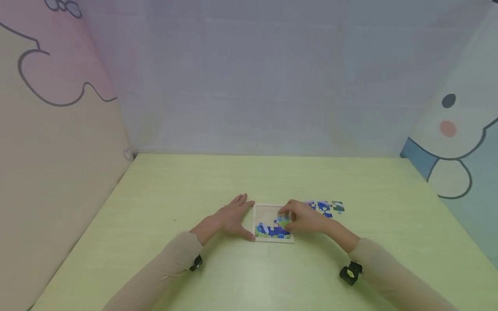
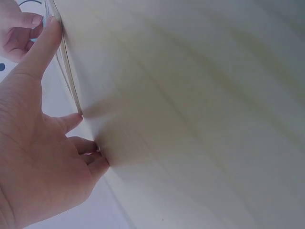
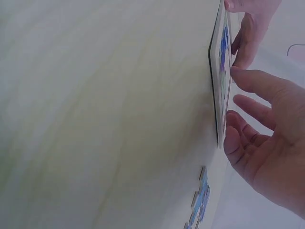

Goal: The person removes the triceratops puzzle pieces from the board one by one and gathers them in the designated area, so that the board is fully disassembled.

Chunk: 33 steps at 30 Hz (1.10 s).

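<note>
A square wooden puzzle tray (image 1: pixel 273 241) lies on the table, its lower part filled with blue and green picture pieces. My left hand (image 1: pixel 234 218) is spread along its left side, thumb at the near corner and index finger by the far corner. Over the right half of the tray, my right hand (image 1: pixel 305 217) bends its thumb and fingers around a light blue and green puzzle piece (image 1: pixel 283 222). In the right wrist view the right thumb (image 3: pixel 257 82) touches the tray's face, with the other fingers curved beside it. The hand partly hides the tray's right side.
Several loose puzzle pieces (image 1: pixel 324 206) lie on the table (image 1: pixel 202 181) just behind the right hand, beyond the tray's right edge. A pale wall (image 1: pixel 241 86) stands at the back, with printed side panels left and right.
</note>
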Tool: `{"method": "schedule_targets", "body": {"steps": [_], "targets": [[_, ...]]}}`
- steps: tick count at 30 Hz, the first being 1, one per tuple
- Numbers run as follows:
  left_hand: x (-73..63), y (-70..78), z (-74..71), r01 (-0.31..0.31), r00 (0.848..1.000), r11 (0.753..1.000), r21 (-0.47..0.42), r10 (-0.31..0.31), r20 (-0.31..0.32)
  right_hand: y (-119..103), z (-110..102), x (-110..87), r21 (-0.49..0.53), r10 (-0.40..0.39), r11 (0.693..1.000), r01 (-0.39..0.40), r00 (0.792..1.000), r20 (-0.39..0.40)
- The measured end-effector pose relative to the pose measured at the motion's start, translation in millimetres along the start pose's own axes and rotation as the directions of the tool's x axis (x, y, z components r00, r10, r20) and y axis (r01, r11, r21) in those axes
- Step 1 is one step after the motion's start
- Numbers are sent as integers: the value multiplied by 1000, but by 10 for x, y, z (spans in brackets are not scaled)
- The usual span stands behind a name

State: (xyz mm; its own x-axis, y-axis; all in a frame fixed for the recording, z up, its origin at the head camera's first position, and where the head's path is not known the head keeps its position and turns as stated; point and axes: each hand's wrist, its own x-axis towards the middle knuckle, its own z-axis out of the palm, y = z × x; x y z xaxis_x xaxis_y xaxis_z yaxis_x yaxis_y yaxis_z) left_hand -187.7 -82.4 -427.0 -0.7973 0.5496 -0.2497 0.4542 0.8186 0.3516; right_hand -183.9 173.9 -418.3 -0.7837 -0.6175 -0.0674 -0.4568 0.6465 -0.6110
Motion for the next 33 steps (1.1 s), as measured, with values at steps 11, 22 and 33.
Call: {"method": "schedule_targets", "body": {"steps": [11,22,33], "targets": [[-9,8,-8,16,1000,1000,-2,-16,7,-17,24,42,-37,32,999,-31,998,45],[8,1,-3,5,1000,1000,-1,-5,0,1,14,62,-36,4,999,-2,999,50],[3,6,-6,4,1000,1000,-8,-4,1,4,32,70,-70,-27,997,29,999,27]]}}
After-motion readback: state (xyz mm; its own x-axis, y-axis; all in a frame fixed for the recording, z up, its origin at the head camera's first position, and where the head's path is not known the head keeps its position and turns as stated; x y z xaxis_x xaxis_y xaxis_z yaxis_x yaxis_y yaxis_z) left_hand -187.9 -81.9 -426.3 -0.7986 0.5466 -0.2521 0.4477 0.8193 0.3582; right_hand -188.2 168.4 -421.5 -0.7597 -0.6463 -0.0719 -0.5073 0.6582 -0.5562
